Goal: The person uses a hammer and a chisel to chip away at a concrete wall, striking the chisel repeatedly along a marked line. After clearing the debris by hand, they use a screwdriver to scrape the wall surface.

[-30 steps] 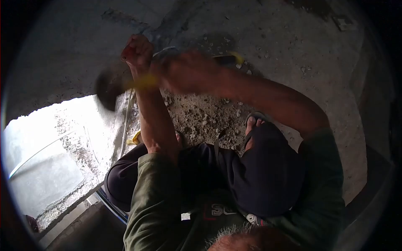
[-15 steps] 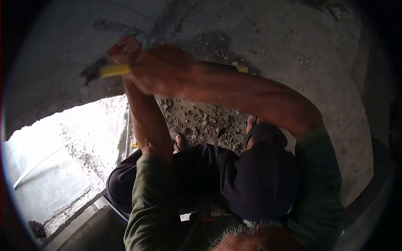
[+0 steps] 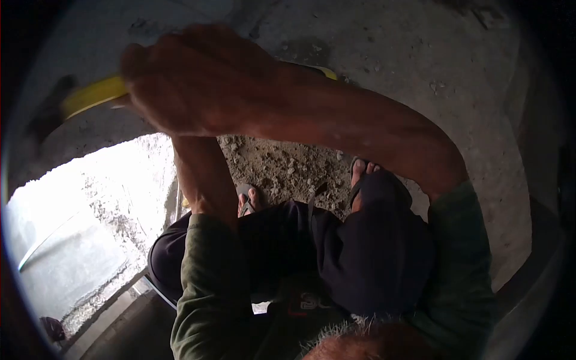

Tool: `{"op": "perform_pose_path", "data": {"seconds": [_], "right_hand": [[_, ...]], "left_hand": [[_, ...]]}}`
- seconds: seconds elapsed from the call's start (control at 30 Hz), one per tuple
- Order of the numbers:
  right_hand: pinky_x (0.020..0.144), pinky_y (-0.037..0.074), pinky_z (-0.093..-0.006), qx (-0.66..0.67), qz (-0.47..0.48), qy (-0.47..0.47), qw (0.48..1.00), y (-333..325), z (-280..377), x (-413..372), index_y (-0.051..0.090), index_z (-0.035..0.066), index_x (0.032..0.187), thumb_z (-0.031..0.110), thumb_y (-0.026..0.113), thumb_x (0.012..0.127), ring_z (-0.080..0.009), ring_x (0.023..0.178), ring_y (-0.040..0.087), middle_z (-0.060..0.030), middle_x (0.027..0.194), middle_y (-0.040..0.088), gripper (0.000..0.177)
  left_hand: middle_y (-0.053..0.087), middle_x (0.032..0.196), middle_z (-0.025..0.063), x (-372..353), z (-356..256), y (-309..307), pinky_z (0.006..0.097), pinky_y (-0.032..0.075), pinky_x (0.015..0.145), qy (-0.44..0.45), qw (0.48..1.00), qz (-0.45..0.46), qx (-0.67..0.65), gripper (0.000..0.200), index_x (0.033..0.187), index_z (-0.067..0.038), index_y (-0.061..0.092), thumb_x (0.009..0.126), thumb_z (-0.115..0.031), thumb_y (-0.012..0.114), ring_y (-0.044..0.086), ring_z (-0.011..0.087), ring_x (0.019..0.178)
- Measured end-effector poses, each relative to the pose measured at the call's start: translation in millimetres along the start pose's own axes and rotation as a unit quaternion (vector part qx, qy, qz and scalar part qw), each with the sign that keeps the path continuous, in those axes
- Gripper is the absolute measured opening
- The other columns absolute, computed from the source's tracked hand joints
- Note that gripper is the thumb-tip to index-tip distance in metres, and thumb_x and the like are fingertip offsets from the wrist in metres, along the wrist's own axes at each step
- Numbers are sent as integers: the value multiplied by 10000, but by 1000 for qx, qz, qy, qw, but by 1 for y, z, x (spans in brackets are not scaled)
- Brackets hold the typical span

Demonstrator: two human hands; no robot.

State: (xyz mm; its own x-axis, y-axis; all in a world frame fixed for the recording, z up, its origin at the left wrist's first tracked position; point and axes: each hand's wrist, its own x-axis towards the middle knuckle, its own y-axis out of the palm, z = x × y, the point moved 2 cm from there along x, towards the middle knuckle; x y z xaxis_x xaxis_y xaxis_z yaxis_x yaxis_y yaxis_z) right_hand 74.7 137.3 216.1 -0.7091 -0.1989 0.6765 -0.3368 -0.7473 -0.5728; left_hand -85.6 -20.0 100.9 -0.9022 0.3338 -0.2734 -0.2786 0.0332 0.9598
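Observation:
My right hand (image 3: pixel 192 78) is shut around a yellow-and-black hammer (image 3: pixel 96 95). The hammer's blurred dark head points to the left, and the handle's far end sticks out beyond my right wrist. Behind that hand, my left forearm (image 3: pixel 201 174) reaches up, and my left hand is almost wholly hidden. The earlier view has it closed around a red thing whose kind I cannot make out. Rough grey concrete (image 3: pixel 90 132) lies around the hammer head, above a brightly lit opening.
Loose rubble and dirt (image 3: pixel 288 174) cover the ground between my sandalled feet (image 3: pixel 246 198). A bright broken-edged opening (image 3: pixel 78 222) lies at the left, with a pale surface below it. Grey concrete (image 3: pixel 468 120) extends to the right.
My right hand and the hammer have moved left and upward in the view, now covering my left hand and the red thing. My feet stay in place.

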Motion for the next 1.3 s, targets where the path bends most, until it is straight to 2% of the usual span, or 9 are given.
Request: {"op": "perform_pose_path", "data": {"seconds": [0.1, 0.2, 0.3, 0.4, 0.6, 0.73, 0.93, 1.07, 1.3], "right_hand": [[412, 458, -357, 49, -98, -80, 991, 20, -19, 6, 584, 7, 869, 304, 535, 886, -226, 464, 594, -115, 526, 563, 301], [501, 477, -381, 102, 171, 84, 976, 39, -76, -1, 580, 17, 917, 317, 519, 887, -270, 555, 621, -136, 594, 595, 307], [431, 417, -359, 61, 133, 167, 975, 22, -85, -40, 573, 3, 902, 316, 509, 910, -250, 459, 568, -116, 530, 547, 320], [463, 412, -327, 66, 66, 209, 973, 14, -95, -99, 561, -11, 887, 324, 496, 922, -177, 493, 552, -100, 569, 541, 344], [480, 398, -299, 132, 122, 437, 881, 10, -109, -187, 526, -5, 885, 331, 470, 930, -123, 518, 502, -49, 591, 506, 344], [467, 372, -245, 236, 51, 414, 878, -23, -69, -139, 522, -7, 869, 258, 500, 922, -78, 514, 467, -24, 620, 505, 271], [419, 354, -262, 308, -96, 13, 946, -9, -82, -138, 489, -12, 967, 281, 459, 930, -96, 462, 421, -43, 561, 455, 296], [425, 370, -272, 207, 10, 244, 948, 11, -86, -185, 531, -6, 970, 225, 503, 912, -108, 481, 472, -55, 578, 498, 240], [465, 437, -279, 69, -33, 5, 997, 1, -76, -145, 575, 29, 797, 240, 596, 850, -139, 516, 567, -39, 618, 558, 218]], "left_hand": [[416, 602, -18, 9, -5, 9, 231, 273, 398, 7, 1000, 16, 22, 141, 715, -126, 472, 813, -213, 523, 356, 100, 480], [424, 605, -14, 50, -29, -8, 230, 281, 395, -65, 983, 115, 127, 157, 728, -124, 486, 839, -231, 514, 373, 101, 486], [432, 609, -10, 34, -25, -72, 228, 289, 392, -130, 933, 212, 261, 177, 742, -123, 501, 865, -250, 506, 391, 102, 492], [378, 524, -12, 0, 25, -119, 233, 330, 353, -27, 957, -59, 284, 255, 642, -142, 443, 880, -224, 490, 389, 123, 400], [431, 469, 33, -18, 85, -107, 263, 290, 354, 154, 869, -88, 462, 352, 555, -114, 461, 875, -238, 539, 393, 133, 395], [470, 481, 66, 3, 72, -97, 297, 355, 369, 190, 868, -64, 454, 325, 557, -75, 472, 848, -207, 537, 432, 169, 398], [496, 474, 91, 43, 41, -110, 308, 380, 376, 200, 878, -78, 428, 326, 548, -53, 496, 833, -210, 525, 442, 183, 395], [460, 490, 55, 34, 39, -99, 298, 319, 368, 132, 943, 3, 307, 287, 582, -87, 476, 829, -224, 524, 385, 162, 397], [438, 498, 32, 48, 28, -89, 278, 289, 387, 107, 957, 60, 262, 256, 618, -110, 448, 834, -225, 525, 402, 164, 441]]}}
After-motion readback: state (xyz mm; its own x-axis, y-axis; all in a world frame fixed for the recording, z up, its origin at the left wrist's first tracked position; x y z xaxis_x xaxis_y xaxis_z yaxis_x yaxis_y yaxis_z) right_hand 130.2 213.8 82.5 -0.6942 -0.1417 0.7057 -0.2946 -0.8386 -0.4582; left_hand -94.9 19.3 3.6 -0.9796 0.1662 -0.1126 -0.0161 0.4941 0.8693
